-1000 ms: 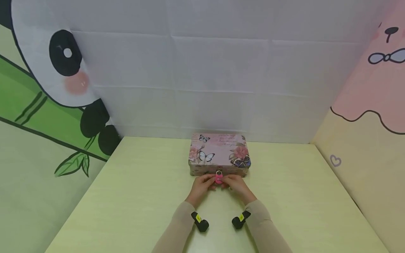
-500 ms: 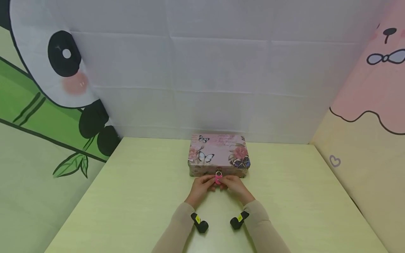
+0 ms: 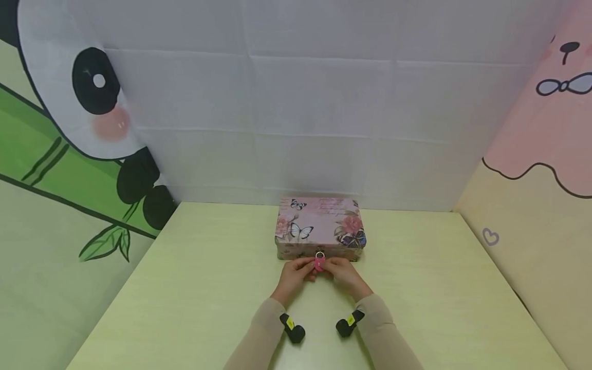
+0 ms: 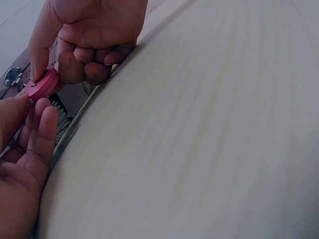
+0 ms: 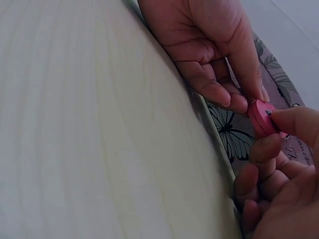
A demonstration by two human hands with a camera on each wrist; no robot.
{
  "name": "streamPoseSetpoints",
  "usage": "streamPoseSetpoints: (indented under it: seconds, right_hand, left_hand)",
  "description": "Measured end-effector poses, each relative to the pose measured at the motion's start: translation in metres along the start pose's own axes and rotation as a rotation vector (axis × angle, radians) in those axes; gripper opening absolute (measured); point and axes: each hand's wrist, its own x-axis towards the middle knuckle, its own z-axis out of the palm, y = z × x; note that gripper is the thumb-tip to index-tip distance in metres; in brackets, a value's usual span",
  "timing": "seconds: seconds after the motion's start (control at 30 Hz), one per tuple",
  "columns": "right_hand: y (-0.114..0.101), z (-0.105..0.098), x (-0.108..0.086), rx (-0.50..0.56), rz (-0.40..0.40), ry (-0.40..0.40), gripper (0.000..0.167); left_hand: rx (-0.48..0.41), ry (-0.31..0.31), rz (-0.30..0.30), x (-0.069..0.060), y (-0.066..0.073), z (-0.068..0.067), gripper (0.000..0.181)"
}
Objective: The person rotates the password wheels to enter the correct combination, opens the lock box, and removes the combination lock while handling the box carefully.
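Observation:
A pink padlock with a silver shackle hangs at the front clasp of a pink box printed with butterflies and flowers. The left hand pinches the padlock's left side; in the left wrist view its thumb lies at the near edge. From the right, the right hand grips the lock between thumb and forefinger. The right wrist view shows that thumb pressing the face of the padlock, over a small dark dial area. The dial's markers are too small to read. The metal clasp appears in the left wrist view.
The box lid is down, and its back is near the white backdrop. A pale wooden-patterned table lies under both forearms. Black wrist cameras are strapped to the sleeves. Printed cloth walls stand left and right.
The right thumb has moved left onto the padlock's face, covering part of it. The left hand and the box stay nearly in place.

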Motion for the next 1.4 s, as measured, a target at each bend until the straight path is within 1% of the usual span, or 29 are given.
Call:
streamPoseSetpoints:
  seconds: [0.37, 0.53, 0.63, 0.77, 0.97, 1.13, 1.3, 1.4]
  right_hand:
    - [0.0026, 0.0014, 0.0021, 0.03, -0.01, 0.009, 0.021]
    - [0.0018, 0.0021, 0.0005, 0.039, -0.027, 0.007, 0.022]
    - [0.0005, 0.0026, -0.0009, 0.046, -0.014, 0.005, 0.022]
    - [0.0002, 0.0024, -0.0011, 0.036, 0.005, 0.007, 0.022]
    - [-0.0009, 0.0027, -0.0028, 0.005, 0.011, 0.028, 0.021]
    - [-0.0009, 0.0035, -0.0035, -0.035, 0.031, 0.044, 0.026]
    - [0.0011, 0.0039, -0.0022, -0.044, 0.026, 0.044, 0.031]
    - [0.0006, 0.004, -0.0022, -0.028, 0.004, 0.036, 0.032]
  left_hand:
    - [-0.006, 0.002, 0.005, -0.0001, 0.0007, -0.0002, 0.027]
    - [-0.008, 0.002, 0.006, -0.0007, 0.0012, 0.0003, 0.027]
    - [-0.013, 0.0, 0.004, -0.001, 0.0014, 0.0006, 0.027]
    - [-0.018, -0.002, 0.004, -0.001, 0.0012, 0.0005, 0.026]
    - [-0.023, -0.005, 0.013, -0.0012, 0.0001, 0.0005, 0.026]
    - [-0.02, -0.002, 0.019, -0.0011, -0.0013, 0.0011, 0.025]
    - [-0.011, 0.002, 0.013, -0.001, -0.0011, 0.0012, 0.025]
    - [0.0, -0.001, 0.02, -0.0005, -0.0013, 0.0006, 0.025]
